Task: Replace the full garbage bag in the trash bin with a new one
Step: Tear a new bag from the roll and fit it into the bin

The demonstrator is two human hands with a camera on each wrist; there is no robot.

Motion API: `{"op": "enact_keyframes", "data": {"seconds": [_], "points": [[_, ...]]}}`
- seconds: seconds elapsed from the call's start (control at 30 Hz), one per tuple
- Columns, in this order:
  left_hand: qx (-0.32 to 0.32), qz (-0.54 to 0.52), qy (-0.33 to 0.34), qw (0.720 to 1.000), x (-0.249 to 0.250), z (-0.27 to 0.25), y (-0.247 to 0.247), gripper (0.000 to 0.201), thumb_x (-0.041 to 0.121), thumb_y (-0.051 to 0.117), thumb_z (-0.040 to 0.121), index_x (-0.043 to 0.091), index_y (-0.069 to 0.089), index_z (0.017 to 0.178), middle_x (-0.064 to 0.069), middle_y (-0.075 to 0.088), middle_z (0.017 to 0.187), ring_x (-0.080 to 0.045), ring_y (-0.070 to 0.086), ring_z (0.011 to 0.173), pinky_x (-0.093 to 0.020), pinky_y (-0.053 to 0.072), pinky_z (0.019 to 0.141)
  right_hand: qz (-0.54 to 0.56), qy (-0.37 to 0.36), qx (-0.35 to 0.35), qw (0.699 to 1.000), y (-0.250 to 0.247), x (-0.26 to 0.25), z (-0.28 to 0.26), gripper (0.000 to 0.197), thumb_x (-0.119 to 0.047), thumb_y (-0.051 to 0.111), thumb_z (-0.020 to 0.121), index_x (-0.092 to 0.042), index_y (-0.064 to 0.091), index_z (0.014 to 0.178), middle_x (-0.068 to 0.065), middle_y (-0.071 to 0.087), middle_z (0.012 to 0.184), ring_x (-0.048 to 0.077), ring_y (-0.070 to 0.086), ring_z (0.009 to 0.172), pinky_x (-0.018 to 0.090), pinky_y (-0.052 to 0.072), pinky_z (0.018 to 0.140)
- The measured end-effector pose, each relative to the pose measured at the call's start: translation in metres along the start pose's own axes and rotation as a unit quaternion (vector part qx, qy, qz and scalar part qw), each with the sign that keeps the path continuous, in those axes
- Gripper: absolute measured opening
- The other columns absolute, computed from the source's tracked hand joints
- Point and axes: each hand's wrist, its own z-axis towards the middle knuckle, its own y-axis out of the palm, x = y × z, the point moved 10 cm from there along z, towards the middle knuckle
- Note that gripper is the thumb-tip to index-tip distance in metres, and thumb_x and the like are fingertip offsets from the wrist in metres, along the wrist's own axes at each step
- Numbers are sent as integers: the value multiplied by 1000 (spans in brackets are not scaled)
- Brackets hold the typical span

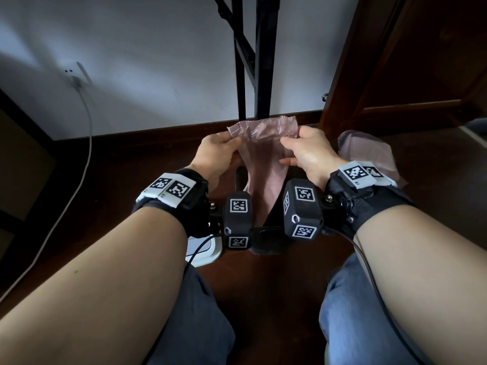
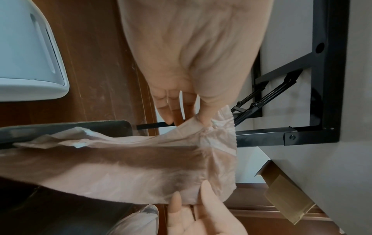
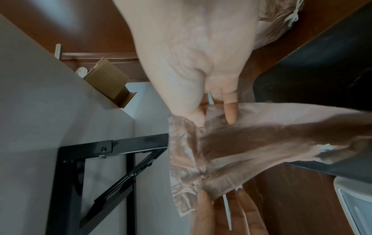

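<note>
A thin pink new garbage bag (image 1: 263,143) hangs flat between both hands above the black trash bin (image 1: 266,245). My left hand (image 1: 232,139) pinches its upper left corner between thumb and fingers, and my right hand (image 1: 288,140) pinches the upper right corner. The left wrist view shows the left thumb and fingers (image 2: 203,119) nipping the crinkled edge of the bag (image 2: 141,167). Seen from the right wrist, the right thumb (image 3: 198,117) presses the bag (image 3: 251,139) near its edge. The full pink bag (image 1: 369,154), tied with a white string, lies on the floor at the right.
A white rounded object (image 1: 203,250) sits on the dark wooden floor left of the bin. Black folding table legs (image 1: 261,61) stand against the white wall ahead. A white cable (image 1: 87,133) hangs from a wall socket at the left. A dark wooden door frame (image 1: 342,83) rises on the right.
</note>
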Motion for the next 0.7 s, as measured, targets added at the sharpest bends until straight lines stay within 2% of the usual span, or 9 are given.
{"op": "enact_keyframes", "data": {"seconds": [0.1,0.2,0.3,0.4,0.5,0.6,0.67,0.7], "points": [[-34,25,-3,999,1,-2,7,19,-1,56,91,7,65,105,-2,70,87,-6,68,70,-15,52,60,26,-2,5,1000,-2,-1,0,17,-4,54,93,-17,62,87,3,66,89,20,66,86,28,56,65],[-63,93,-10,994,-4,-3,14,34,0,72,78,5,65,111,-10,72,102,-22,70,91,-28,56,82,17,-10,20,1000,-5,-3,1,12,-6,56,92,-14,65,93,12,69,107,26,68,99,28,56,68],[-52,100,-28,993,-9,-4,14,43,13,84,67,8,67,107,-10,72,104,-24,70,98,-36,55,90,19,-15,19,1000,-4,-4,0,14,-7,58,92,-16,63,81,15,69,108,29,67,102,30,57,71],[-42,71,-31,996,-10,-3,14,48,24,85,58,10,70,101,-10,74,102,-27,71,97,-44,54,93,15,-23,13,1000,-2,-6,-2,23,-8,60,91,-16,58,69,19,68,108,32,67,102,30,57,71],[-23,65,-30,997,-8,-3,11,25,20,79,74,9,71,95,-11,74,98,-27,71,95,-46,53,94,11,-30,15,999,-2,-7,-2,23,-9,62,90,-15,57,68,20,68,108,33,67,103,28,55,67],[-10,42,-29,999,-7,-4,8,9,13,71,84,8,70,91,-11,73,95,-26,71,94,-43,54,93,9,-36,17,999,-3,-9,-1,23,-9,63,89,-16,57,68,12,67,96,29,68,97,27,54,66],[0,34,-28,999,-6,-3,6,5,11,69,85,8,70,89,-11,72,92,-26,70,89,-44,55,91,2,-41,35,999,-6,-10,-1,8,-10,65,87,-15,61,82,5,66,95,22,66,93,26,55,69],[8,31,-27,999,-5,-3,4,2,10,68,86,9,69,87,-10,72,89,-25,70,84,-44,56,89,-19,-48,58,997,-10,-10,0,11,-13,67,85,-14,61,94,4,66,99,20,65,94,28,56,73]]}}
